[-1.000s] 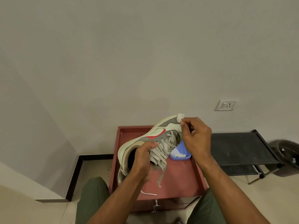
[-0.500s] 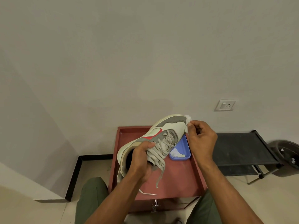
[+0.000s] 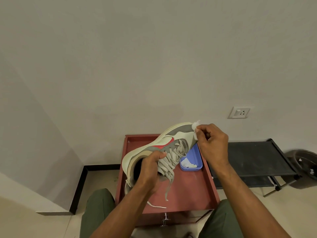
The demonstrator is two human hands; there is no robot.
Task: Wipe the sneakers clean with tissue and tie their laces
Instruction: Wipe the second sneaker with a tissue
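One sneaker (image 3: pixel 171 143), one tissue (image 3: pixel 195 126), two gripping hands.

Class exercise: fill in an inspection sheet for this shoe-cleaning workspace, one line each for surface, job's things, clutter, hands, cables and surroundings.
Surface: red tray table.
Job's things: sneaker held up, laces untied; tissue at its toe; blue tub holding tissue.
Clutter: nothing seen.
Hands: left hand grips the sneaker's collar; right hand pinches the tissue.
Cables: nothing seen.
Surroundings: wall socket, black rack, dark bin.
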